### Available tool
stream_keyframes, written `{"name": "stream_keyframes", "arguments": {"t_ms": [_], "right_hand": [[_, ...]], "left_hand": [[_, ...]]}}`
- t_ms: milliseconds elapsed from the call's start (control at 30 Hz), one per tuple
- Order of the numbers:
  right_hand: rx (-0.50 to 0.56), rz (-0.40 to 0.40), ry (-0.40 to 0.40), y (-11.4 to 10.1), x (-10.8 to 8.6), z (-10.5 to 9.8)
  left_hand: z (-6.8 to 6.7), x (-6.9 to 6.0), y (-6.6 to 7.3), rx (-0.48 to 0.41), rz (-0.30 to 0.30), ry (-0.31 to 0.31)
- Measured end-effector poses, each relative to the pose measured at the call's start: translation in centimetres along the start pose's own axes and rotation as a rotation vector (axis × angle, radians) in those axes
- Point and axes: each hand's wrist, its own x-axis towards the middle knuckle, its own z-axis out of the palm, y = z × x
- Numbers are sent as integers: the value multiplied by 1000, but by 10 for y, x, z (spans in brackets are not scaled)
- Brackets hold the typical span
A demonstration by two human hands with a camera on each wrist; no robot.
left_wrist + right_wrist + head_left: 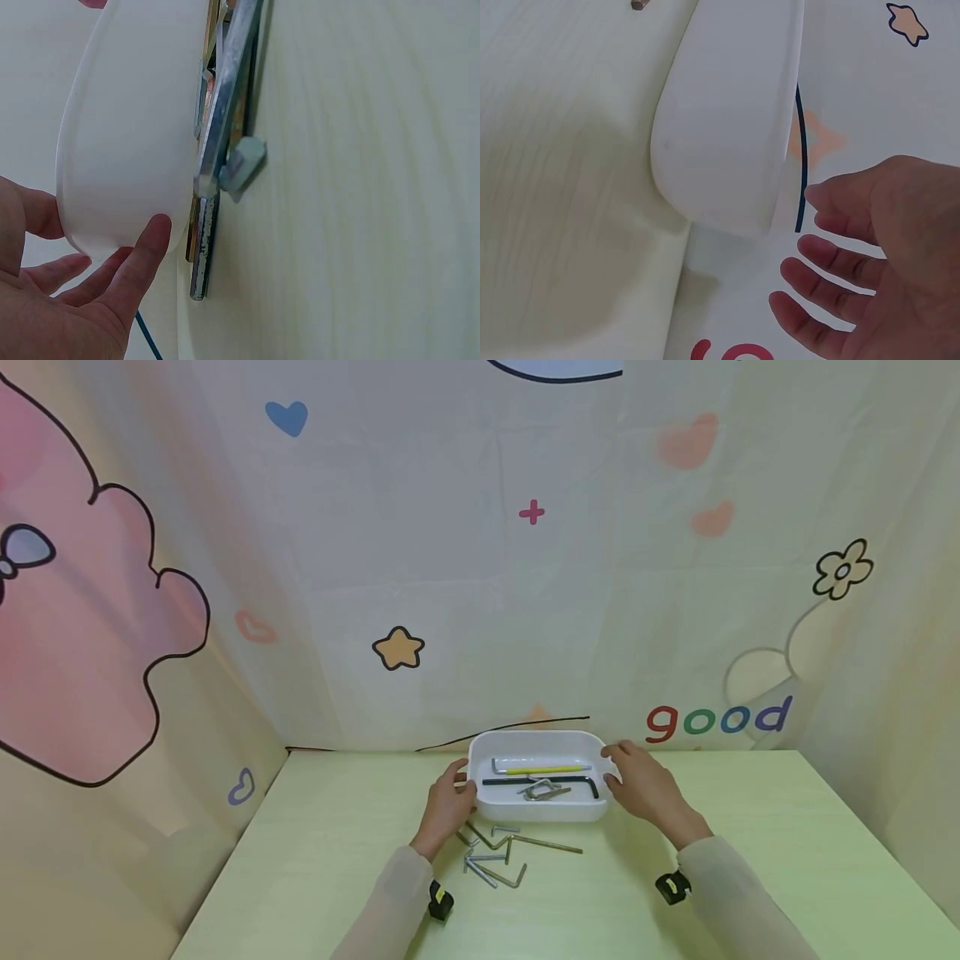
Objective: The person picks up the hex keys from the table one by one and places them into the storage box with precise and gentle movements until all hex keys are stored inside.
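A white tray [540, 811] stands at the back of the table. Inside it lie a hex key with a yellow sleeve [543, 770], a long black hex key [502, 782] and some smaller metal keys [546, 791]. At the tray's left end, my left hand [447, 810] has its fingers spread, with fingertips at the rim and outer wall [135, 150]. My right hand [647, 787] is beside the other end, fingers loosely bent. A gap separates it from the tray in the right wrist view. Several loose hex keys [547, 843] lie in front of the tray.
Behind the tray hangs a printed cloth [465, 568], which also lines both sides. The pale green table [750, 827] reaches to that cloth. A black band with a small device sits at each wrist.
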Motion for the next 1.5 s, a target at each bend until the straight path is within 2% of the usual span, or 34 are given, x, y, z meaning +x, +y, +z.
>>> {"name": "stream_keyframes", "arguments": {"t_ms": [300,600,900,1167,1500], "right_hand": [[81,57,-6,13,1,6],[354,127,-49,22,4,7],[546,243,-139,26,8,13],[851,414,-221,33,12,22],[934,435,-212,32,13,23]], "left_hand": [[1,1,0,-3,8,11],[2,0,-1,2,14,15],[2,2,-2,1,7,21],[2,1,-1,6,6,16],[1,1,0,7,-10,17]]}}
